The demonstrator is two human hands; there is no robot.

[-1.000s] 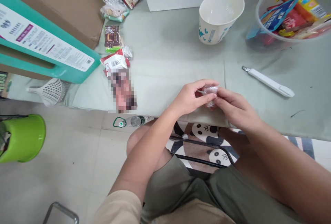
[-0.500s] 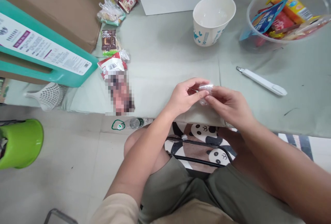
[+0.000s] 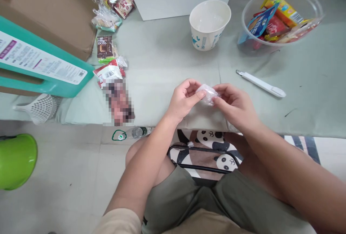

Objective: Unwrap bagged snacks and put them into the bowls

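Note:
Between my two hands, over the front part of the table, is a small crumpled clear plastic wrapper (image 3: 208, 95) with something whitish in it that I cannot make out. My left hand (image 3: 186, 98) pinches its left side with thumb and fingers. On the other side my right hand (image 3: 235, 106) grips the right edge. Behind them stands a white paper cup (image 3: 207, 39) with blue print, its visible inside bare. To the right of my hands lies a white utility knife (image 3: 261, 84), its tip pointing up and left.
A clear plastic bowl (image 3: 281, 44) of packaged snacks stands at the back right. Several snack packets (image 3: 105, 50) line the left, beside a green box-like container (image 3: 83, 66) and a white perforated scoop (image 3: 44, 107). A green bin (image 3: 20, 162) is on the floor.
The wrapper now shows more fully between my hands, which have drawn slightly apart. The view has shifted a little, so the table items sit further left.

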